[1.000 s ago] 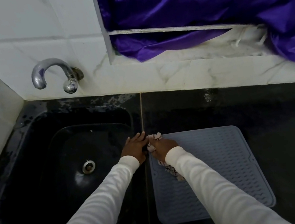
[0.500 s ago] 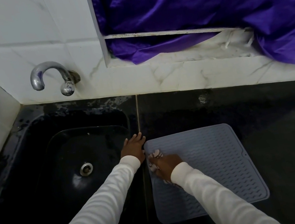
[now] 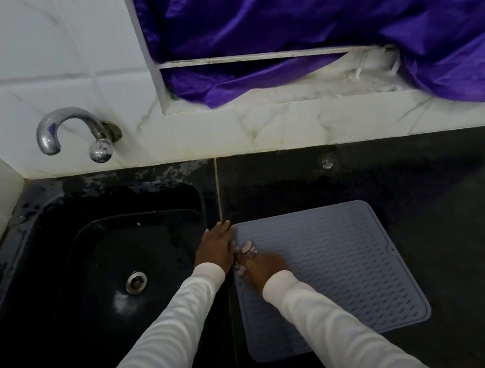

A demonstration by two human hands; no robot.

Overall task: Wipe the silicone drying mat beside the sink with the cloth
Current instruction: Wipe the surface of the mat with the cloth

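Mat (image 3: 338,267): grey, ribbed, flat on the black counter (image 3: 427,185), just right of the sink (image 3: 89,273).
Cloth (image 3: 247,249): pale, bunched on the mat's left edge, mostly covered by the right hand.
Right hand (image 3: 263,265): fingers curled round the cloth, pressing it on the mat.
Left hand (image 3: 216,246): fingers straight and together, flat on the counter strip between sink and mat, fingertips at the mat's far left corner.
Tap (image 3: 72,135): chrome, on the tiled wall above the sink.
Curtain (image 3: 336,23): purple, draped over the window ledge.

The black table (image 3: 432,216) carries a grey ribbed mat (image 3: 347,278) lying flat just right of the sunken sink (image 3: 60,294); a left hand (image 3: 216,247) rests at the mat's left edge.
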